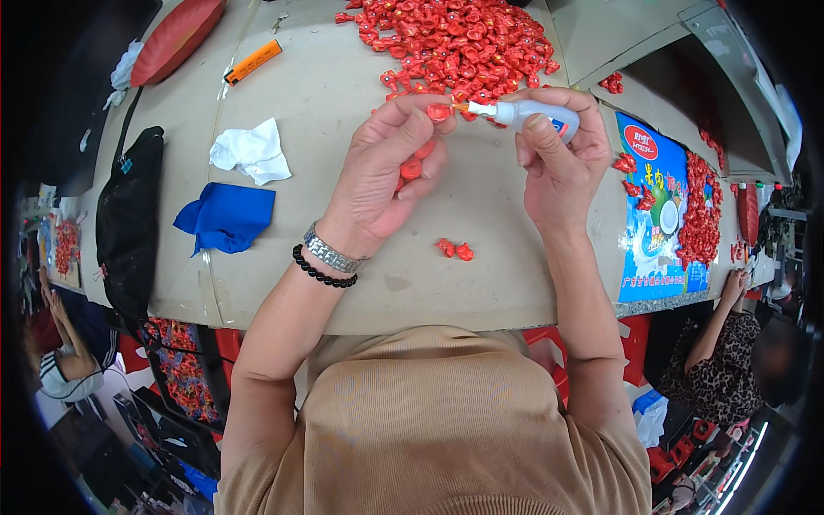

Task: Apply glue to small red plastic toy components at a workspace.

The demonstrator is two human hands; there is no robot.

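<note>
Between thumb and forefinger, my left hand (382, 167) pinches a small red plastic piece (439, 112). More round red pieces (411, 167) are tucked in the curled fingers of that hand. My right hand (562, 163) is wrapped round a small translucent glue bottle (545, 117), tipped sideways. The bottle's white cap end and thin nozzle (468, 107) point left and meet or nearly touch the pinched piece. Beyond both hands lies a big heap of small red plastic parts (455, 43). Two loose red parts (455, 249) rest on the table between my forearms.
On the left lie a white tissue (251, 152), a blue cloth (226, 216), an orange box cutter (254, 62), a red tray (180, 39) and a black bag (129, 223). To the right are a blue printed sheet (648, 215), more red parts (701, 210) and a grey metal box (639, 39). Other people sit at both sides.
</note>
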